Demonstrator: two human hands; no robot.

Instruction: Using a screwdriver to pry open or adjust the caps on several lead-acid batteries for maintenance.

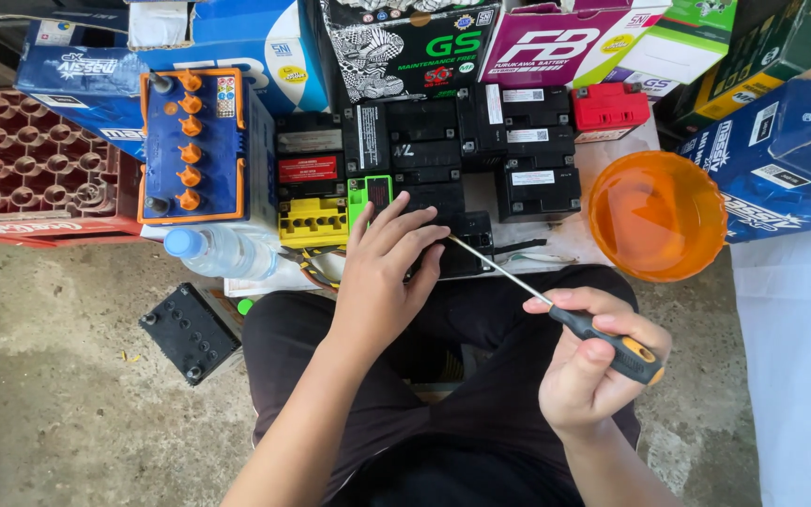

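Left hand (pixel 382 272) lies open, steadying a black battery (pixel 457 246); right hand (pixel 593 361) grips the screwdriver (pixel 556 314), whose tip is best kept squarely seated.

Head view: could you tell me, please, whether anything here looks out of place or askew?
Yes. One black battery lies askew on the concrete floor, apart from the batteries on the board. A water bottle lies on its side among them. The left hand rests on a battery; the right hand holds a screwdriver.

Stained concrete floor (pixel 58 376), daylight
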